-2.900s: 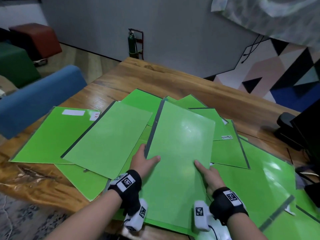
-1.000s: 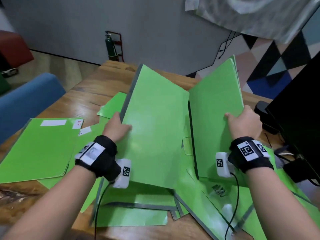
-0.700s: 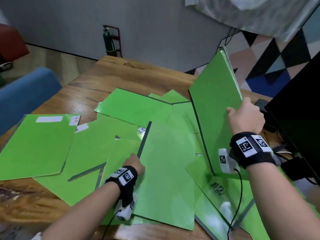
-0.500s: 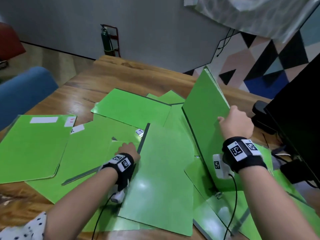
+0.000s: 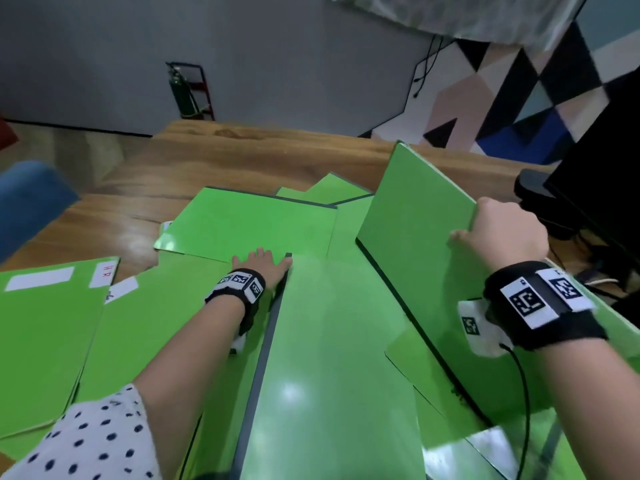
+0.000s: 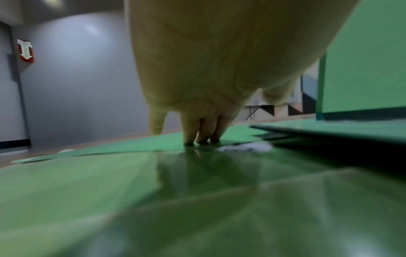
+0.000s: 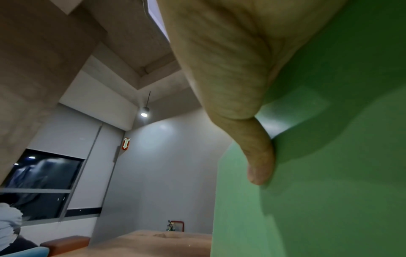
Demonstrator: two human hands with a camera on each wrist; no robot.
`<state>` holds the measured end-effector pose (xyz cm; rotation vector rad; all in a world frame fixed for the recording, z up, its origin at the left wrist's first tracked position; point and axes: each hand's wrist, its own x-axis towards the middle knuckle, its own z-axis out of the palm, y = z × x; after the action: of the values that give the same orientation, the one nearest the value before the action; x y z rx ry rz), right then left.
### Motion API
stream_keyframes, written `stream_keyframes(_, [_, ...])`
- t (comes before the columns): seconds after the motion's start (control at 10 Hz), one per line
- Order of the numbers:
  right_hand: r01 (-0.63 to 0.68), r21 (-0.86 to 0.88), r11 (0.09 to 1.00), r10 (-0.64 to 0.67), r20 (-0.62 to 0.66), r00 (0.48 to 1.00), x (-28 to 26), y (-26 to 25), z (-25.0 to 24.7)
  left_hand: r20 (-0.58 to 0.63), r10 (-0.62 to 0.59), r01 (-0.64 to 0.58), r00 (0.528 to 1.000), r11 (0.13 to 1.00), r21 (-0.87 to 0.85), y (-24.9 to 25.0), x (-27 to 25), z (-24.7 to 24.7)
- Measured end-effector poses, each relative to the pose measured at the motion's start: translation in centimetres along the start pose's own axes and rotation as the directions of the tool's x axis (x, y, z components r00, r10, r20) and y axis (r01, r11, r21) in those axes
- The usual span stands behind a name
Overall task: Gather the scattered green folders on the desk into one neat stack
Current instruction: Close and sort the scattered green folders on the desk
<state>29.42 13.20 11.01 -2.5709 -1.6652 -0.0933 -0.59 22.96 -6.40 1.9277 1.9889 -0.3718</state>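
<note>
Green folders lie scattered and overlapping across the wooden bench (image 5: 242, 157). A raised folder (image 5: 415, 244) stands tilted on its dark spine edge at the right of the spread, leaning over toward the right; the right hand (image 5: 502, 233) grips its upper near corner, thumb flat on the near face and the fingers curled over the edge behind it. The right wrist view shows the thumb (image 7: 259, 156) pressed against the green face. In front of the person a long glossy folder (image 5: 332, 358) lies flat, its dark spine along the left side. The left hand (image 5: 263, 265) rests palm down at the far end of that spine, fingers (image 6: 204, 132) straight and close together, tips touching the green sheet beneath. Beyond it a flat folder (image 5: 249, 223) lies slantwise. At the far left a labelled folder (image 5: 45, 323) carries white stickers. A dark monitor (image 5: 602, 168) stands at the bench's right edge, and a fire extinguisher (image 5: 180, 91) stands by the grey wall
</note>
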Motion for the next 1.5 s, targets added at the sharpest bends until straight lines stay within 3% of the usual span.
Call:
stream_keyframes(0.1, [0.009,0.002,1.0,-0.009,-0.005,1.0,-0.1,-0.2,-0.2,0.002,0.089,-0.089,0.996,0.994,0.065,1.3,-2.4,-0.6])
stream_keyframes(0.2, [0.029,-0.003,1.0,-0.029,-0.003,1.0,-0.3,-0.2,-0.2,0.068,0.164,-0.166,0.984,0.986,0.024,2.7,-4.9,-0.8])
stream_keyframes(0.3, [0.04,-0.01,0.999,-0.04,-0.005,0.999,-0.4,-0.3,-0.3,0.043,0.167,-0.166,0.985,0.986,-0.02,2.3,-4.9,-1.3])
stream_keyframes(0.4, [0.034,-0.018,0.999,-0.034,-0.007,0.999,-0.4,-0.4,-0.3,-0.036,0.105,-0.105,0.994,0.994,-0.024,1.3,-2.1,-3.9])
stream_keyframes(0.6, [0.012,-0.022,1.0,-0.013,-0.039,0.999,-0.3,-1.0,0.2,-0.05,0.128,-0.123,0.99,0.987,0.101,0.7,5.5,-6.3])
stream_keyframes(0.8, [0.004,-0.072,0.997,-0.011,-0.097,0.995,-0.3,-0.9,0.7,0.043,0.13,-0.136,0.991,0.973,0.185,-0.1,13.4,-5.7])
stream_keyframes(0.9, [-0.001,-0.078,0.997,-0.008,-0.117,0.993,-0.2,-0.7,0.7,0.064,0.18,-0.191,0.982,0.939,0.288,0.7,12.8,-6.6])
stream_keyframes(1.1, [-0.02,-0.078,0.997,0.011,-0.109,0.994,0.4,-0.5,1.0,0.014,0.198,-0.187,0.98,0.897,0.401,1.4,11.1,-7.0])
stream_keyframes(1.3, [-0.009,-0.062,0.998,0.003,-0.103,0.995,0.7,0.1,1.0,-0.182,0.222,-0.134,0.958,0.906,0.401,3.1,6.0,-10.4])
stream_keyframes(1.4, [-0.013,-0.043,0.999,0.009,-0.087,0.996,0.7,0.1,0.9,-0.191,0.241,-0.175,0.952,0.935,0.309,3.8,3.4,-12.6])
stream_keyframes(1.5, [-0.009,-0.041,0.999,0.005,-0.081,0.997,0.4,-0.2,0.8,-0.206,0.271,-0.184,0.94,0.913,0.364,4.4,1.2,-14.4])
